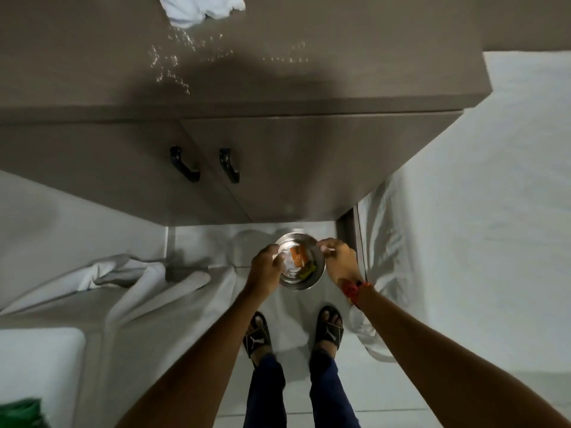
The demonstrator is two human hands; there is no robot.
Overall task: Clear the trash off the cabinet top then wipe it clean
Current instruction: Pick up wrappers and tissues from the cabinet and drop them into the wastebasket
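Observation:
A small round metal bin (304,281) stands on the floor below the cabinet front, with orange and yellow-green wrappers (301,261) and clear plastic inside. My left hand (267,268) is over the bin's left rim, fingers curled on the clear plastic. My right hand (338,257) is at the right rim, pinching a small pale scrap. The brown cabinet top (340,57) carries scattered shiny droplets or crumbs (173,60). A white cloth (200,9) lies at its far edge.
Two cabinet doors with black handles (185,168) face me. White sheets (463,211) drape to the right and left of the cabinet. My sandalled feet (329,330) stand on the tiled floor behind the bin. A green item (18,412) sits at the lower left.

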